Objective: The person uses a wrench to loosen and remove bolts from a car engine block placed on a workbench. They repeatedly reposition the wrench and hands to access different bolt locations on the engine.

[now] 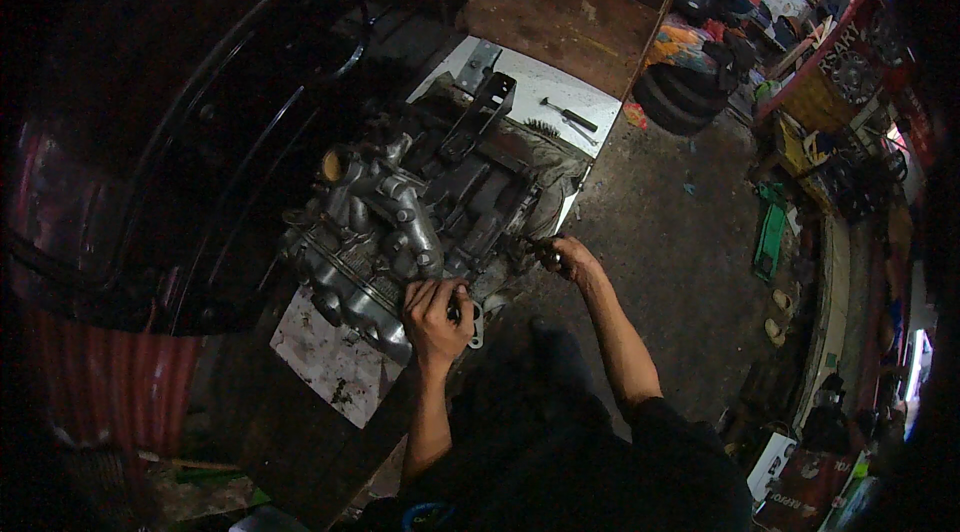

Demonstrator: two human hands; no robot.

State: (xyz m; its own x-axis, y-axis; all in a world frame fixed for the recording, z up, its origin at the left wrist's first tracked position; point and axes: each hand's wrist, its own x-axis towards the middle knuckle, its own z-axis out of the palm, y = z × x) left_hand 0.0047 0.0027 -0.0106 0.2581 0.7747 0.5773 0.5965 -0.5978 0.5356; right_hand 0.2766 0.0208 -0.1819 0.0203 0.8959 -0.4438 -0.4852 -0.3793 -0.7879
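Note:
A greasy metal engine [400, 217] with a silver pipe-like casting [408, 222] on top lies on a bench in front of me. My left hand [436, 317] rests at its near edge with fingers bent and close together around a dark part that I cannot make out. Just beside that hand a small pale metal bracket with a hole [477, 327] sticks out. Off the engine's right side, my right hand [566, 260] is closed around a small dark object, too dim to name. A grimy rag [555, 167] lies along the engine's right side.
Beyond the engine, a white board [600, 110] carries a dark-handled tool [570, 117] and a bristle brush [543, 129]. Stained paper [335, 357] lies at the near left. Black car bodywork [130, 152] rises on the left. Tires [680, 97] and a green object [769, 230] are on the floor rightward.

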